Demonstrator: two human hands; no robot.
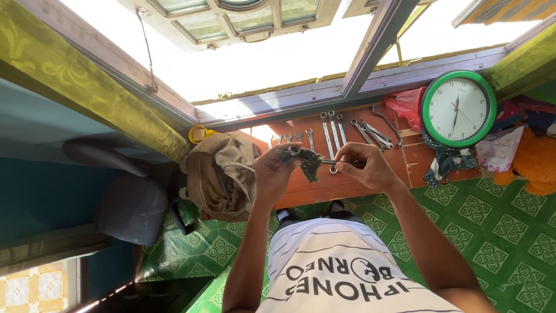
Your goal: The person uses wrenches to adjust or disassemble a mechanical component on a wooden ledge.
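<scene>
The left hand [271, 174] closes its fingers around a dark, lumpy metal part [304, 160] with a ring-shaped opening at its upper end. The right hand [362, 166] pinches a slim metal tool [331, 163] between thumb and fingertips, its tip touching the dark part from the right. Both hands hang above a reddish wooden table [341, 182].

Beyond the right fingertips, further along the table, a red plastic bag [407, 104] lies crumpled against the window frame, and just right of it a round wall clock [458, 108] with a green rim and white face rests flat. Right of the clock sits a pale printed packet [499, 149] and an orange plush toy [536, 159].

Left of the left fingers, touching the table's edge, a tan fabric bag [219, 174] slumps with its mouth gathered; what it holds cannot be seen. Past it stands a yellow cup [198, 134], its inside not readable.

Just beyond the fingertips a row of spanners [333, 130] lies side by side, short ones to the left, long ones to the right, some overlapping.

The table's near edge runs beneath the wrists; below it, green patterned floor [498, 232] spreads open to the right, while a grey chair [130, 206] fills the left.
</scene>
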